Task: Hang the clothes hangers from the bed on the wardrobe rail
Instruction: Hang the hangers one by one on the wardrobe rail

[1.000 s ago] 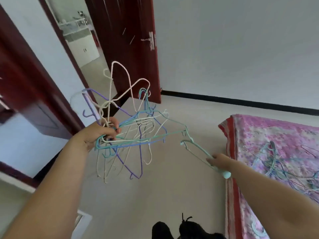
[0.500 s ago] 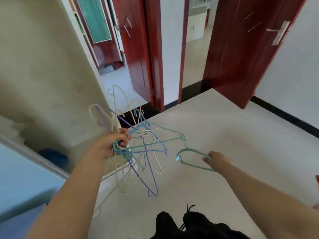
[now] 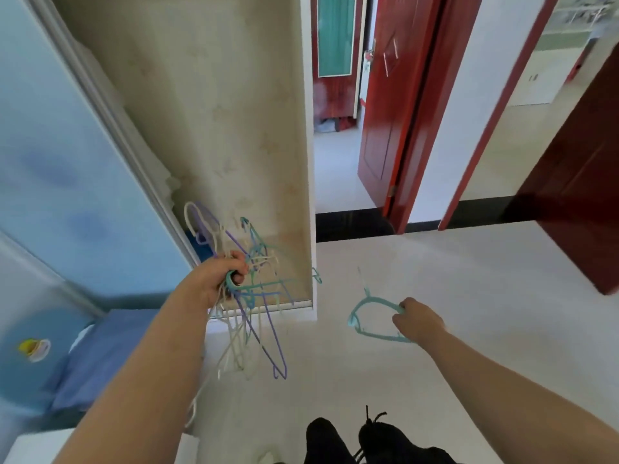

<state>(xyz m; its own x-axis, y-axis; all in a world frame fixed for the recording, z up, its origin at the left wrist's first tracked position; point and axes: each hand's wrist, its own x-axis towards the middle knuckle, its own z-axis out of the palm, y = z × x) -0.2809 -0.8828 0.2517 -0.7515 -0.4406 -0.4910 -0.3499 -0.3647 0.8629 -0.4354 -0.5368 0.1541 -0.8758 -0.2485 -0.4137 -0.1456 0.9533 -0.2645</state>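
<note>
Your left hand (image 3: 219,277) has its fingers curled tight round a tangled bunch of wire hangers (image 3: 249,289), held just in front of the open wardrobe (image 3: 214,128). Your right hand (image 3: 417,319), further from the wardrobe, grips a single teal hanger (image 3: 366,318). They look light, springy and prone to snagging, so take each by its hook. No rail shows inside the wardrobe; folded blue cloth (image 3: 100,353) lies at its base.

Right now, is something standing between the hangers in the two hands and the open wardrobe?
Nothing visible does. The left hand holds the bundle of hangers just in front of the open wardrobe, whose sliding door is pushed aside. The right hand holds one teal hanger over bare floor. The rail itself is not in view.
</note>
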